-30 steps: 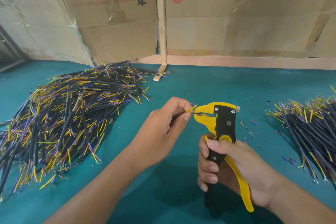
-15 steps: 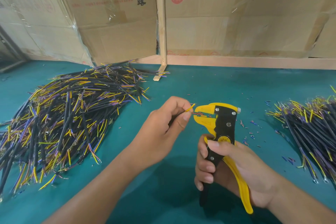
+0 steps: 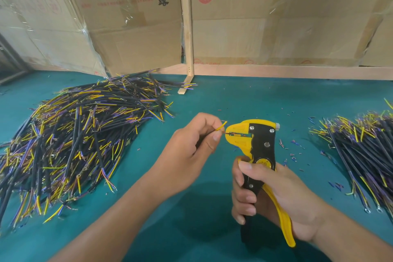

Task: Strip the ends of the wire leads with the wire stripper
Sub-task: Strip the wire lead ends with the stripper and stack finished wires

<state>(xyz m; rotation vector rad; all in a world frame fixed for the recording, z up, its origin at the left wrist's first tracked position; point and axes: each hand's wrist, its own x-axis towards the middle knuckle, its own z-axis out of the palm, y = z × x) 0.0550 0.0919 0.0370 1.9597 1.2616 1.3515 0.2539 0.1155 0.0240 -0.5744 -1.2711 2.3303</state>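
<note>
While the left hand [image 3: 191, 147] pinches a wire lead [image 3: 220, 128] between thumb and forefinger, the right hand [image 3: 270, 195] wraps its fingers round the handles of the yellow-and-black stripper [image 3: 258, 147] above a teal bench [image 3: 244, 100]. One thin conductor now sits inside the tool's mouth, which has narrowed on it since half a second ago, when the lead's end was just short of the opening; a yellow conductor sticks up free, just left of the head. The handles also stand closer together than before, which suggests that the squeeze is under way and the insulation is about to be cut and pulled off. Whether the blades have bitten through cannot be told. To the far left lies a large heap of leads [image 3: 70, 140]; at the right edge lies a second pile [image 3: 365, 151], with small scraps [image 3: 292, 151] of cut insulation scattered between it and the tool. Cardboard boxes [image 3: 276, 17] line the far side.
</note>
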